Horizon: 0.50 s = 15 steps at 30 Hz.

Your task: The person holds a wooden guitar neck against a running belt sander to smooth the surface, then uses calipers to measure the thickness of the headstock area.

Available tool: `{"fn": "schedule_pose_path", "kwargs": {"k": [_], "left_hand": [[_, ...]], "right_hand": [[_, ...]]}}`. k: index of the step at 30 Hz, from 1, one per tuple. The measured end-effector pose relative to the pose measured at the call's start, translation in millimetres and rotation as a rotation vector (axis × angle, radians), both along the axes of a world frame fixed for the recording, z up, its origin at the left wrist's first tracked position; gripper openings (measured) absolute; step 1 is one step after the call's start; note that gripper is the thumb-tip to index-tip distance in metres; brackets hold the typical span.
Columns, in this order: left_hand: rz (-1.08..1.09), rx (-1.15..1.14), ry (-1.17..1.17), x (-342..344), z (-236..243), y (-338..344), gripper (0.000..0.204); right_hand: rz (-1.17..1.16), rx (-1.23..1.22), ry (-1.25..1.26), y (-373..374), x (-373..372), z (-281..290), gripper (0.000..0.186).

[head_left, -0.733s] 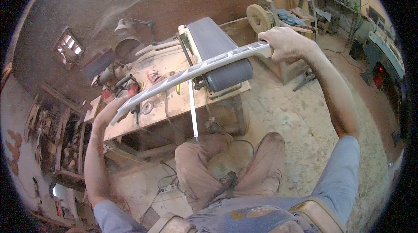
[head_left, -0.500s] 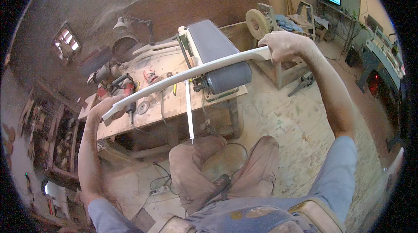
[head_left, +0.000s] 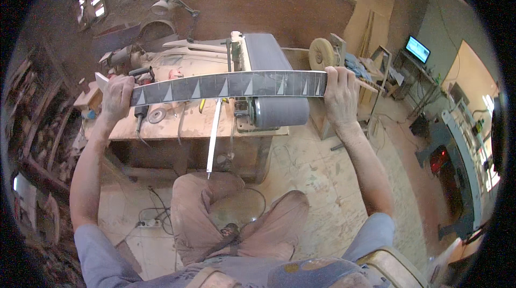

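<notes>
A guitar neck (head_left: 209, 88) is held level across my front, its dark fretboard with pale triangular inlays turned toward me. My left hand (head_left: 116, 97) is closed round its left end, where a pale wooden tip (head_left: 100, 80) sticks out past the fingers. Round the other end wrap the fingers of my right hand (head_left: 341, 97). Behind and below the neck is a belt sander with a wide grey belt (head_left: 263, 51) and a front roller (head_left: 282, 112). In this view the neck crosses in front of the machine; whether they touch I cannot tell.
The sander stands on a dusty wooden workbench (head_left: 177, 131) with power tools and a round disc (head_left: 156, 116). A long pale strip (head_left: 214, 140) juts toward my knees. A round buffing wheel (head_left: 321, 54) stands at right. Cables and a power strip (head_left: 149, 224) lie on the floor.
The neck has turned from showing its pale wooden edge to showing its fretboard. My right hand has come down, so the neck is now nearly level. The head view has shifted.
</notes>
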<state>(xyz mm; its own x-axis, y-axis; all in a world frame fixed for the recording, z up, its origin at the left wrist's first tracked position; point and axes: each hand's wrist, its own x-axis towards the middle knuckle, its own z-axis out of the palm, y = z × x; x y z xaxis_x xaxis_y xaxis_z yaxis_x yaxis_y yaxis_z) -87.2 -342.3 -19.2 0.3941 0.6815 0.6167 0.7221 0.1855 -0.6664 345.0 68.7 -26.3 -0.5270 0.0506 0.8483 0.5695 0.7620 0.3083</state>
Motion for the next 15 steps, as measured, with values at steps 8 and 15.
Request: {"fn": "schedule_pose_path", "kwargs": {"k": [8,15], "left_hand": [[0.185,-0.306,-0.697,13,18,-11,0.027],[0.154,-0.430,-2.264,98,103,22,0.067]], "right_hand": [[0.131,-0.204,-0.319,-1,11,21,0.039],[0.073,-1.352,-1.014,14,53,129,0.054]]}}
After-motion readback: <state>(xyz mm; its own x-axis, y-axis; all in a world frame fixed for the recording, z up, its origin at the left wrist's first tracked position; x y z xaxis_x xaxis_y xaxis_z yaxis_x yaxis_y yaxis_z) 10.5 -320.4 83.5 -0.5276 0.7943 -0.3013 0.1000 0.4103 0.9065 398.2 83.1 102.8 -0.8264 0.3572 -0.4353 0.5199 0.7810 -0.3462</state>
